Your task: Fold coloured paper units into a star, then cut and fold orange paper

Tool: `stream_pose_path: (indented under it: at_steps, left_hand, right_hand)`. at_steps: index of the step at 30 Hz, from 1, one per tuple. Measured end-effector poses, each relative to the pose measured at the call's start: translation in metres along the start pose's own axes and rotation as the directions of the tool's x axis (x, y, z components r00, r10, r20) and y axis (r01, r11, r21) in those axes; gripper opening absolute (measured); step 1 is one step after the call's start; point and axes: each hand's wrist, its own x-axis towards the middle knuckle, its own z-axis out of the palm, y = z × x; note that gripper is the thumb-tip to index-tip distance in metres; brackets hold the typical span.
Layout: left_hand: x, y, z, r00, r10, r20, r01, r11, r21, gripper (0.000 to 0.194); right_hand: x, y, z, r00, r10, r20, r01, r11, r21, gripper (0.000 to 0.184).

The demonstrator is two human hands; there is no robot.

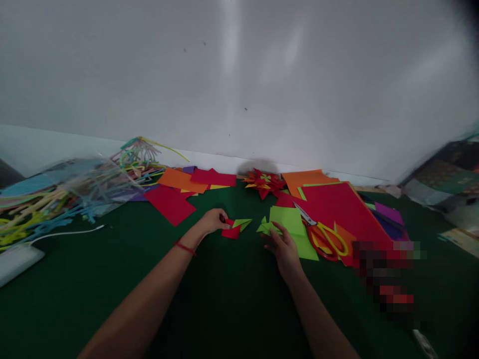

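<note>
My left hand (214, 221) pinches a folded paper piece (232, 230) by its left side. This piece is red with a pointed light-green part sticking out to the right, and it is just above the green tabletop. My right hand (285, 248) has its curled fingers on a small light-green folded paper (265, 227), with part of that paper hidden beneath them. Light-green square sheets (286, 219) lie right behind and beside the right hand. A red, orange and green folded paper flower (264, 182) sits farther back, near the wall.
Scissors with yellow and red handles (329, 239) lie to the right, by a large red sheet (329, 204). Red paper (170, 203) and orange paper (183, 179) are at back left. Coloured strips (86, 187) in clear plastic and a white device with a cable (20, 262) are far left.
</note>
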Motion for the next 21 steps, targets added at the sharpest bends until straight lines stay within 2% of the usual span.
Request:
stream_pose_path:
  at_steps: [3, 5, 8, 9, 11, 13, 17, 21]
  left_hand:
    - [-0.02, 0.008, 0.0, 0.999, -0.036, -0.031, 0.032, 0.994, -0.102, 0.024]
    - [-0.032, 0.02, -0.002, 0.999, -0.047, -0.011, 0.044, 0.981, -0.191, 0.022]
    - [-0.046, 0.046, -0.008, 1.0, -0.007, 0.024, 0.015, 0.947, -0.321, 0.023]
    - [-0.049, 0.055, -0.011, 1.0, 0.01, 0.016, -0.003, 0.927, -0.375, 0.024]
    - [-0.054, 0.071, -0.017, 0.999, -0.008, -0.031, -0.011, 0.827, -0.562, 0.021]
    - [-0.056, 0.084, -0.021, 0.994, -0.015, -0.105, -0.055, 0.774, -0.631, 0.019]
    - [-0.059, 0.097, -0.027, 0.991, 0.038, -0.127, -0.111, 0.765, -0.635, 0.019]
    - [-0.064, 0.103, -0.035, 0.99, 0.09, -0.111, -0.137, 0.815, -0.562, 0.019]
  right_hand:
    - [-0.003, -0.001, 0.008, 1.0, -0.027, -0.015, 0.027, 0.999, -0.033, 0.035]
    - [-0.003, -0.011, 0.017, 0.999, -0.052, 0.013, 0.053, 0.996, -0.071, 0.031]
    - [-0.003, -0.038, 0.036, 0.977, -0.207, 0.055, 0.214, 0.96, -0.181, 0.031]
    - [-0.004, -0.048, 0.042, 0.965, -0.247, 0.092, 0.261, 0.942, -0.212, 0.032]
    - [-0.006, -0.068, 0.055, 0.942, -0.281, 0.186, 0.326, 0.9, -0.289, 0.035]
    - [-0.009, -0.082, 0.065, 0.922, -0.322, 0.214, 0.378, 0.868, -0.323, 0.032]
    - [-0.013, -0.092, 0.074, 0.91, -0.383, 0.159, 0.412, 0.873, -0.26, 0.026]
    - [-0.014, -0.092, 0.074, 0.92, -0.347, 0.18, 0.383, 0.894, -0.234, 0.023]
